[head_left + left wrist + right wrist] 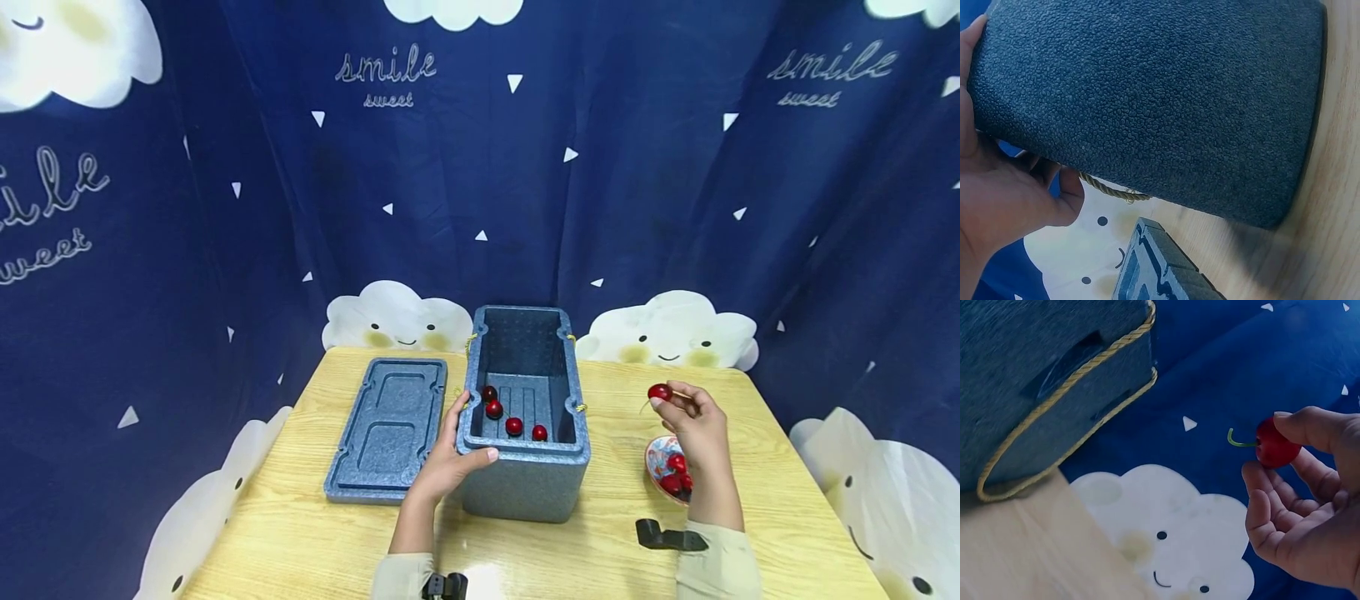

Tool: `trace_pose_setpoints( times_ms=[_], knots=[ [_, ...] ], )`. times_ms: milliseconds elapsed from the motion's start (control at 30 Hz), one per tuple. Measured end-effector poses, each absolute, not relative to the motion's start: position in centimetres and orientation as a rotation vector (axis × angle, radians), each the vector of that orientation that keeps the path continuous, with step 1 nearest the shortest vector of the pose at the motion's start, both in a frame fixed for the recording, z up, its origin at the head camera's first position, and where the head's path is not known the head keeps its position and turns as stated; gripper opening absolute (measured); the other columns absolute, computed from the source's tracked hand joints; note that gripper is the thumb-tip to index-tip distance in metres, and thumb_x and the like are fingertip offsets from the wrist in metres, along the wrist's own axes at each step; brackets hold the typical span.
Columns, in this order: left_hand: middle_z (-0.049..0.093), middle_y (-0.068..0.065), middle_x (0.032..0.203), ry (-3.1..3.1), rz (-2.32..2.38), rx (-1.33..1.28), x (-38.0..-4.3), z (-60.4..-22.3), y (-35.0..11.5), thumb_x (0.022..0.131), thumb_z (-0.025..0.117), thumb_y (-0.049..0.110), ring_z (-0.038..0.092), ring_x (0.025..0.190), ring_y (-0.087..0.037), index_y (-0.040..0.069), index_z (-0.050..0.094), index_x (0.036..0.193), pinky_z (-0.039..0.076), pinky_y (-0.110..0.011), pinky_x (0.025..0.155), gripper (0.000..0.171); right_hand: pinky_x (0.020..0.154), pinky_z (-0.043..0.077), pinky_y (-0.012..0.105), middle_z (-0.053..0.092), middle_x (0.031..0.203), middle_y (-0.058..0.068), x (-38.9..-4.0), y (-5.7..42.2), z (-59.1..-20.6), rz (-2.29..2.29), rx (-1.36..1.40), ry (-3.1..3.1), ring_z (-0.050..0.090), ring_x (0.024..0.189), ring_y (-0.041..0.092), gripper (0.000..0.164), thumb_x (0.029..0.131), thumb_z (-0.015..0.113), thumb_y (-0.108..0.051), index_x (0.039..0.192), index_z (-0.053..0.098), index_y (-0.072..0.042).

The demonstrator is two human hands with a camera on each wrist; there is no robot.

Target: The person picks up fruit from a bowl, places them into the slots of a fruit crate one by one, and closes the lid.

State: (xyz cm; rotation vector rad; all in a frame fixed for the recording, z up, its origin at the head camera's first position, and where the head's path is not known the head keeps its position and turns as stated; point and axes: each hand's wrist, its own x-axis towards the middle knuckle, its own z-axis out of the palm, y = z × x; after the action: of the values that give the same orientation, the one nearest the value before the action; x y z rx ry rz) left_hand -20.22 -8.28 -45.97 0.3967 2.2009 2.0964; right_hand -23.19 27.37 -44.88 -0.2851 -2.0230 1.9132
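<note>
A blue-grey foam box [525,483] stands uncovered on the table, with several red cherries [513,427] on its floor. My left hand [447,467] grips the box's near left corner, thumb along the front rim and fingers around the left side. The left wrist view has the box's textured wall [1147,106] filling most of it beside that hand [1013,200]. To the right of the box, my right hand [703,425] pinches a cherry [659,392] above the table. Its green stem [1241,444] points toward the box. Below that hand, a patterned bowl [655,457] holds more cherries, partly hidden by the wrist.
The box's lid [393,417] lies flat on the table [615,517], left of the box. A yellow rope handle [1054,394] hangs on the box's right side, and another [1110,189] on its left. A blue curtain [480,167] with clouds surrounds the table.
</note>
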Motion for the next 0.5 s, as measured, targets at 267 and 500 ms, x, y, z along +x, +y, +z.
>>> trace_pose_setpoints(
  times_ms=[267,500],
  knots=[
    [0.008,-0.015,0.152,2.214,2.113,0.391,-20.1,-45.8,-8.1,0.074,0.076,0.011,0.003,0.136,-0.036,0.014,0.018,0.149,0.007,-0.062,0.103,0.095,0.063,0.05,0.017,0.055,0.089,-0.003,-23.7,26.2,-42.4,1.922,-0.221,-2.059,0.053,0.08,0.005,0.038,0.082,0.071,-0.007,0.116,0.056,0.0],
    [0.009,-0.015,0.152,2.24,2.103,0.383,-20.0,-45.9,-7.9,0.073,0.077,0.012,0.004,0.136,-0.036,0.014,0.018,0.149,0.007,-0.062,0.103,0.096,0.065,0.05,0.018,0.058,0.091,-0.002,-24.2,25.4,-41.7,1.937,-0.01,-2.104,0.056,0.081,0.006,0.042,0.083,0.069,-0.005,0.12,0.052,0.005]
  ],
)
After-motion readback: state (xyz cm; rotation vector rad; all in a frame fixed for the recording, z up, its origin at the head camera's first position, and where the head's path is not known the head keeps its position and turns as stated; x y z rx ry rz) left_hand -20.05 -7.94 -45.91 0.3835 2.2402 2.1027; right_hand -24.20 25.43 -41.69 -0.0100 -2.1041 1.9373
